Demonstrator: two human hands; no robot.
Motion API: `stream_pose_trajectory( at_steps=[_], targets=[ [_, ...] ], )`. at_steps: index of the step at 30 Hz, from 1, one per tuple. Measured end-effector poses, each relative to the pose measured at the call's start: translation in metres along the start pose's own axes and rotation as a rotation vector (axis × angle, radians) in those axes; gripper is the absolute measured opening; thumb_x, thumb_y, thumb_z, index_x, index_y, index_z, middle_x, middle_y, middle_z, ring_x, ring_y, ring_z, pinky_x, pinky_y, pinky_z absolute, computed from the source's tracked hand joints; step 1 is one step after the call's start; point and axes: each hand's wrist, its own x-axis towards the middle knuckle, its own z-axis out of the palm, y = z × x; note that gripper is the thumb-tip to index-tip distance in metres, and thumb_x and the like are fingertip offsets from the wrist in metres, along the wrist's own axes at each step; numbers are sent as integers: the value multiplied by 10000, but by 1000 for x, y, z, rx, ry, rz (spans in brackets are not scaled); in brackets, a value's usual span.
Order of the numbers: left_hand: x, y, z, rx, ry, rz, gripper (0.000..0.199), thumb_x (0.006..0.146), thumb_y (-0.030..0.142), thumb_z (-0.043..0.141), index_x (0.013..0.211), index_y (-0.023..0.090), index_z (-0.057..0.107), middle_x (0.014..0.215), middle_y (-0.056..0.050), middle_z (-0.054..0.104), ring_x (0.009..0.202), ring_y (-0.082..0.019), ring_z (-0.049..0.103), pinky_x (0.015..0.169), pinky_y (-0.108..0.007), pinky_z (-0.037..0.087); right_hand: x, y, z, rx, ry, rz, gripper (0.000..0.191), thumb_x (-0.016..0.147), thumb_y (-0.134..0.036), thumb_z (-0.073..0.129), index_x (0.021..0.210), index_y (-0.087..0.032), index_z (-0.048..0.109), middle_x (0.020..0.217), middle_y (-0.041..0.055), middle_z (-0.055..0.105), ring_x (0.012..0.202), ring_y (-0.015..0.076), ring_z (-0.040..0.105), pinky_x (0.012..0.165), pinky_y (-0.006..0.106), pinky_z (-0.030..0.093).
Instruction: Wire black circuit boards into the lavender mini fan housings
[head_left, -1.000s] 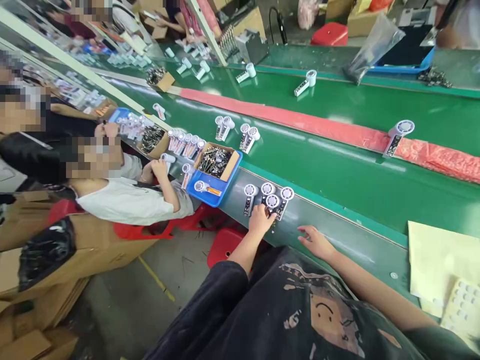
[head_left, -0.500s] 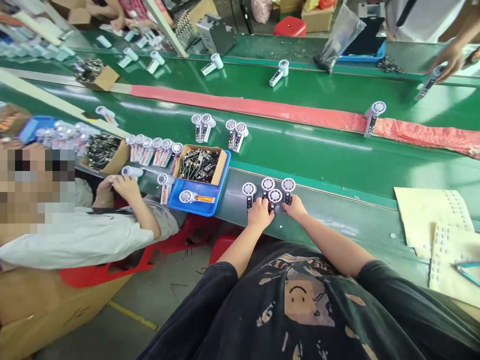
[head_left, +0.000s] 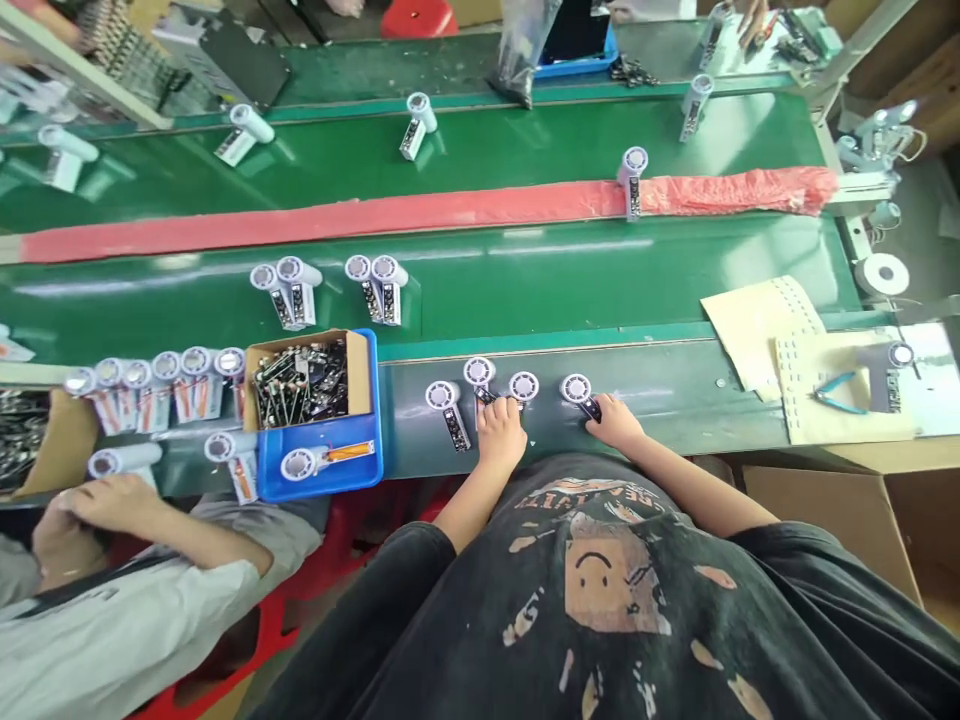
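Several white handheld fans with round grilles and dark circuit boards in their handles lie in front of me on the grey-green bench edge. My left hand (head_left: pixel 501 434) is closed around the handle of a middle fan (head_left: pixel 478 371); another fan (head_left: pixel 523 387) sits against its fingers, its handle partly hidden. My right hand (head_left: pixel 616 424) grips the handle end of the rightmost fan (head_left: pixel 576 388), which stands apart from the others. Left of my left hand, untouched, lies one more fan (head_left: pixel 442 397) with its board showing.
A blue tray (head_left: pixel 375 430) at left holds a carton (head_left: pixel 358 375) of circuit boards and a fan with an orange part. A co-worker's hands (head_left: pixel 112 505) are beyond it. Fan pairs lie on the green belt (head_left: pixel 510 285). Right are yellow sheets (head_left: pixel 757 330) and pliers (head_left: pixel 840 395).
My view has swung to the right. The fan in my right hand has moved away from the middle fans and tilted; my left hand stays at the middle ones.
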Motion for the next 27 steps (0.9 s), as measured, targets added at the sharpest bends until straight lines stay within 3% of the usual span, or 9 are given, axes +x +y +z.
stream_pose_trajectory(
  at_steps=[3, 8, 11, 15, 19, 21, 23, 25, 27],
  targets=[
    [5, 13, -1, 1, 11, 57, 380, 891, 117, 436, 1254, 177, 534, 1297, -162, 531, 1114, -311, 516, 986, -465, 378, -17, 18, -2, -4, 29, 19, 376, 795, -157, 581, 1170, -143, 579, 1165, 140, 609, 1087, 266, 562, 947, 320, 389],
    [25, 17, -5, -49, 27, 96, 418, 898, 157, 480, 1313, 188, 516, 1388, -151, 509, 1163, -311, 487, 995, -466, 370, -34, 46, 1, -23, 53, 42, 368, 823, -159, 543, 1184, -95, 571, 1132, 170, 612, 1051, 277, 585, 925, 346, 413],
    [40, 16, -11, -119, 8, 102, 402, 877, 119, 498, 1273, 167, 553, 1271, -164, 584, 1171, -319, 487, 1001, -491, 358, -34, 54, 2, -27, 37, 36, 371, 836, -183, 546, 1199, -112, 568, 1133, 150, 611, 1051, 259, 595, 917, 325, 423],
    [53, 18, -27, -277, -51, 148, 207, 817, 72, 571, 972, 165, 673, 1168, -144, 649, 1228, -301, 496, 1059, -468, 334, -28, 59, -4, -16, 9, 21, 389, 813, -180, 583, 1198, -123, 576, 1111, 142, 628, 1043, 258, 615, 900, 324, 447],
    [42, 32, -45, -532, -108, 131, 93, 813, 230, 674, 890, 180, 658, 929, -105, 716, 984, -282, 653, 905, -418, 473, -35, 54, -34, -1, 60, -5, 528, 846, -287, 612, 1331, -111, 498, 1263, 212, 566, 1132, 328, 586, 921, 424, 472],
    [30, 45, -54, -704, -123, 114, 177, 887, 336, 602, 963, 180, 634, 846, -76, 719, 803, -232, 690, 747, -349, 522, -50, 43, -58, 61, 113, -102, 478, 892, -339, 570, 1326, -150, 504, 1279, 191, 562, 1117, 314, 594, 887, 432, 502],
    [18, 61, -63, -881, -122, 115, 274, 968, 387, 457, 1073, 171, 590, 838, -60, 721, 722, -187, 693, 662, -296, 528, -70, 24, -85, 194, 202, -328, 347, 940, -345, 512, 1250, -196, 550, 1156, 135, 621, 1014, 267, 632, 808, 402, 542],
    [8, 78, -74, -1023, -89, 128, 361, 1011, 413, 327, 1182, 171, 533, 942, -73, 725, 810, -173, 703, 709, -289, 542, -88, -1, -107, 252, 361, -590, 311, 970, -326, 486, 1259, -224, 537, 1085, 104, 632, 966, 240, 638, 840, 418, 550],
    [1, 93, -87, -1312, -39, 138, 412, 1004, 477, 328, 1233, 191, 515, 1109, -87, 700, 1018, -191, 676, 855, -319, 535, -98, -25, -121, 194, 513, -779, 361, 959, -297, 522, 1314, -231, 499, 1176, 127, 595, 1048, 257, 614, 887, 445, 551]
  ],
)
